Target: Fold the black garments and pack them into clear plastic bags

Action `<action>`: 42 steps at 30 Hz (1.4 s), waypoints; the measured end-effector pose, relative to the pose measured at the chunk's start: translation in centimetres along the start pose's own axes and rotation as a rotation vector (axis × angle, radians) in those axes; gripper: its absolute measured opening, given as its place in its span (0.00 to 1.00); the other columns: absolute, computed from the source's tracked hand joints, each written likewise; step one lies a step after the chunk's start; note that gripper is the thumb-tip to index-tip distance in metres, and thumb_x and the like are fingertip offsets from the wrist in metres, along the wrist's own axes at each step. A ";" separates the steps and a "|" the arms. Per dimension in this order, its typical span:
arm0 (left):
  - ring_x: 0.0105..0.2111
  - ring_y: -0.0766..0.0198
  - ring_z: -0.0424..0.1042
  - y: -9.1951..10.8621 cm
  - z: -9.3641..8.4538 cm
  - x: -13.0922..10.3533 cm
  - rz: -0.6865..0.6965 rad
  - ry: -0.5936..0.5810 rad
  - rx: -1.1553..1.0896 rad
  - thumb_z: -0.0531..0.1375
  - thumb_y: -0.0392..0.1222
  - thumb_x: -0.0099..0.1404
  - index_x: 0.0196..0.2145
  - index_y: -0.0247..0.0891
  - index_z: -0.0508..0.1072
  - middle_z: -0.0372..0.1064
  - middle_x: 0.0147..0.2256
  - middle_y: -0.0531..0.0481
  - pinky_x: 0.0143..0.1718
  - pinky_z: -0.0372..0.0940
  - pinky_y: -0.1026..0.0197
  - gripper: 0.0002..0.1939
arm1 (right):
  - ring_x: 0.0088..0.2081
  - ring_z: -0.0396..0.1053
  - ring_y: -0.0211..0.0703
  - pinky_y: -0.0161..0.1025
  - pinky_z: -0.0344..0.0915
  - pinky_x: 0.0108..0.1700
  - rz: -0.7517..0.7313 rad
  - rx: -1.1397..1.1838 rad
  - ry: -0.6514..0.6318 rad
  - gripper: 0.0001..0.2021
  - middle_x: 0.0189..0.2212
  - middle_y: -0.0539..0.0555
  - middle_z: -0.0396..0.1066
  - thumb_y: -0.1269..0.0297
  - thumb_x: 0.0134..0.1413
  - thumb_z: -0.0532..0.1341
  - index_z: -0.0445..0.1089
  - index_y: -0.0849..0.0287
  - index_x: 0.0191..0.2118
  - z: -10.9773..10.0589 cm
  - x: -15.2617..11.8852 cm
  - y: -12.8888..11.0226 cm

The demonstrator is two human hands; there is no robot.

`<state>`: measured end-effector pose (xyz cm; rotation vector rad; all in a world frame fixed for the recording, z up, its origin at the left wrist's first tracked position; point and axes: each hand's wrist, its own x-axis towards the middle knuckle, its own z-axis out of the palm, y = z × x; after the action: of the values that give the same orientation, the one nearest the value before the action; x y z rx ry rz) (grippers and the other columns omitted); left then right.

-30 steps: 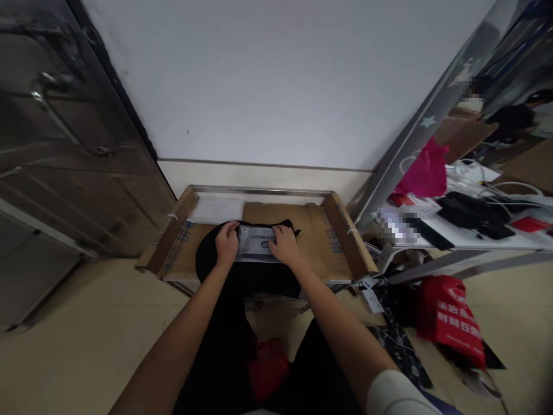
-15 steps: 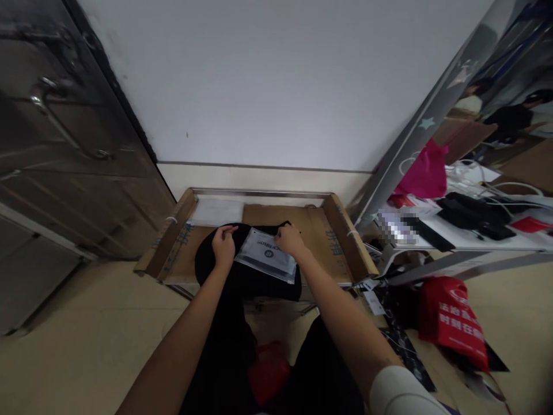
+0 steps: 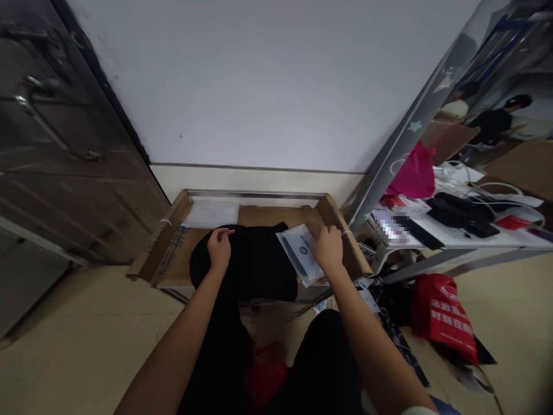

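Note:
A black folded cloth item [image 3: 263, 265] lies across the front of a cardboard-lined tray table [image 3: 276, 217]. My left hand [image 3: 220, 248] is over the left part of the black item, its fingers bent together; whether they pinch any fabric is too small to tell. To the right, my right hand [image 3: 328, 246] has its fingers closed on the edge of a translucent zip bag [image 3: 301, 253] with dark print. The bag is tilted and overlaps the right edge of the black item. Flat white packets [image 3: 213, 214] lie at the tray's back left.
At the right, a white table [image 3: 462, 239] bears a pink bag [image 3: 415, 173], cables and black pouches. A red bag [image 3: 447, 314] is on the floor beside it. A metal door [image 3: 64, 167] stands at left. Two people are in the right background.
My right hand has moved right with the zip bag, which has slid off the middle of the black item and turned. My left hand has hardly moved. The view has shifted slightly.

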<state>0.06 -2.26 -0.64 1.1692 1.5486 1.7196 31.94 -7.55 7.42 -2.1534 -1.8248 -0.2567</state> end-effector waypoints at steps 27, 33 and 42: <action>0.51 0.53 0.71 0.0 0.2 -0.8 0.361 -0.242 0.448 0.54 0.28 0.58 0.39 0.38 0.71 0.69 0.48 0.41 0.58 0.65 0.48 0.13 | 0.65 0.56 0.57 0.52 0.43 0.68 -0.115 -0.026 0.022 0.25 0.64 0.66 0.64 0.59 0.67 0.50 0.63 0.63 0.64 8.2 2.2 0.4; 0.49 0.52 0.72 0.6 0.2 -1.0 0.334 -0.203 0.452 0.54 0.27 0.58 0.36 0.38 0.72 0.71 0.45 0.40 0.57 0.66 0.49 0.12 | 0.66 0.56 0.56 0.52 0.43 0.68 -0.126 -0.032 0.025 0.25 0.64 0.65 0.64 0.59 0.67 0.51 0.63 0.62 0.64 8.7 2.4 0.8; 0.49 0.53 0.72 1.0 0.1 -1.2 0.289 -0.182 0.464 0.53 0.28 0.58 0.36 0.38 0.72 0.72 0.45 0.40 0.57 0.65 0.50 0.12 | 0.66 0.57 0.57 0.52 0.43 0.68 -0.128 -0.024 0.037 0.25 0.64 0.66 0.64 0.59 0.66 0.51 0.64 0.64 0.64 8.4 2.0 0.6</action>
<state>0.89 -3.37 0.02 1.8032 1.7848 1.4027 32.37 -2.96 0.17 -2.0365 -1.9508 -0.3467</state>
